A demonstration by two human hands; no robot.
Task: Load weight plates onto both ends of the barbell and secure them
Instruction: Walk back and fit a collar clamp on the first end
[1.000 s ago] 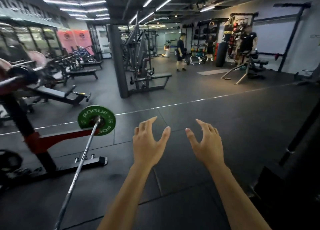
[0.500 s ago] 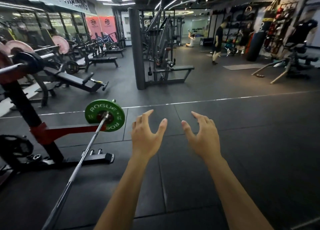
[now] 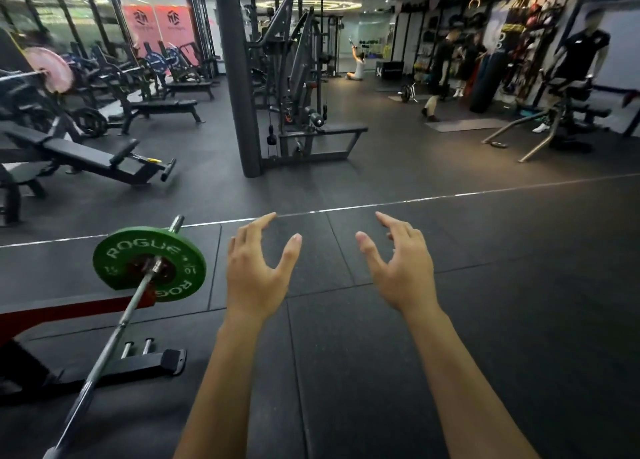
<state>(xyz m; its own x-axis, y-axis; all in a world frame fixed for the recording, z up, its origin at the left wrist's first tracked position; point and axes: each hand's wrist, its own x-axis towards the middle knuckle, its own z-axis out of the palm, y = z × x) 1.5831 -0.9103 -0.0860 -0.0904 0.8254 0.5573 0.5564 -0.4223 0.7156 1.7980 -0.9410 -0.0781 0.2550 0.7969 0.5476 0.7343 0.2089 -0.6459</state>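
The left hand (image 3: 256, 271) is stretched forward over the dark floor (image 3: 519, 320), its back toward the camera, the fingers spread and a little bent, and it holds nothing. The right hand (image 3: 398, 268) is beside it in the same pose, thumb toward thumb, also holding nothing (there is a clear gap of floor between the two hands). Both hands are in the air and touch no object.

To the left of the left hand, near but apart from it, is the green plate (image 3: 149, 263), with white letters on its face. It sits on the far end of the barbell (image 3: 114, 334), and a short piece of the sleeve comes out behind it. The bar runs from the plate down to the lower left corner of the view. Under it is the red and black rack (image 3: 69, 311), with its black foot on the floor.

Compared with half a second ago, the hands have the same open pose and nearly the same place in the view. The view has turned a little more to the left, so the plate and the bar now appear closer to the left hand. Farther away are the benches (image 3: 104, 160), a tall black pillar (image 3: 239, 77) and a walking person (image 3: 438, 74) at the right.
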